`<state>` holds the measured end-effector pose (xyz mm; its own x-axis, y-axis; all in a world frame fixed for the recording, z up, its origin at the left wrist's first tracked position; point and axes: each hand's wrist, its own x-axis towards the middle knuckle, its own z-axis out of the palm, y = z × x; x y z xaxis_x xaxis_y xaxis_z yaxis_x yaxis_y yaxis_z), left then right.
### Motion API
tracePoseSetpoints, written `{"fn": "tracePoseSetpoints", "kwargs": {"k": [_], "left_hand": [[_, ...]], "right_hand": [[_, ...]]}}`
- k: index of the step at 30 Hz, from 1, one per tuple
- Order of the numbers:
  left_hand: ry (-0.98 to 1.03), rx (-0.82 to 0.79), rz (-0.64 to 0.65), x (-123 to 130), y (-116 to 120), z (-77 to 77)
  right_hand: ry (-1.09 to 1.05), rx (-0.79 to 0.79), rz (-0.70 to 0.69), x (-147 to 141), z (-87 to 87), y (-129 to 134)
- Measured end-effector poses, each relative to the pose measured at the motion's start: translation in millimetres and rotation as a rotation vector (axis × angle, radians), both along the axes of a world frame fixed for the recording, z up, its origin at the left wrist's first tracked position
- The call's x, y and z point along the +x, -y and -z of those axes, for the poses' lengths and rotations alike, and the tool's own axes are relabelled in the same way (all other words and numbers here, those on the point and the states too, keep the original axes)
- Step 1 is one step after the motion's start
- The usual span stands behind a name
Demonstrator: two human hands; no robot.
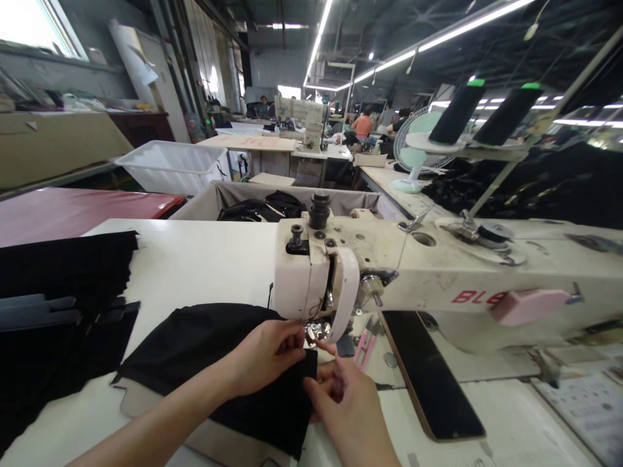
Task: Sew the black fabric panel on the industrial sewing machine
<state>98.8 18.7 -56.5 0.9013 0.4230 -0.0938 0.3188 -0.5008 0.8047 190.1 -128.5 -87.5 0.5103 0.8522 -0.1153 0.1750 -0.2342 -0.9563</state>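
Observation:
Black fabric [214, 337] lies on the white machine table, its right end just in front of the presser foot [317, 332] of a sewing machine [311, 272]. With fingers pinched together, my left hand [267, 357] holds the fabric beside the foot. My right hand [348, 395] grips the fabric's right edge between thumb and curled fingers, its index finger pointing toward the foot. A light grey piece [219, 444] shows beneath the black fabric.
Right of my hands lie pink-handled snips [365, 344] and a phone [431, 373]. More black fabric pieces [63, 324] lie at the left. Behind the table stands a cloth-lined bin [204, 202]; thread cones [457, 113] and a fan [413, 146] are at the right.

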Motion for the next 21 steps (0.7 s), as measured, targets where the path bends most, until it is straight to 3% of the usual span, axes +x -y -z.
{"fn": "tracePoseSetpoints", "kwargs": {"k": [4,7,14,21], "left_hand": [[0.006,0.030,-0.140,4.4,4.3,3.9],[0.015,0.047,-0.210,7.6,7.2,7.2],[0.027,0.094,-0.288,12.2,7.4,9.3],[0.061,0.101,-0.363,16.2,5.9,14.0]], "right_hand": [[0.826,0.144,-0.091,-6.8,12.0,12.5],[1.085,0.158,-0.242,-1.3,17.1,17.2],[1.107,0.047,-0.422,18.3,-3.2,10.1],[0.974,0.050,-0.418,23.5,-13.8,2.1]]}}
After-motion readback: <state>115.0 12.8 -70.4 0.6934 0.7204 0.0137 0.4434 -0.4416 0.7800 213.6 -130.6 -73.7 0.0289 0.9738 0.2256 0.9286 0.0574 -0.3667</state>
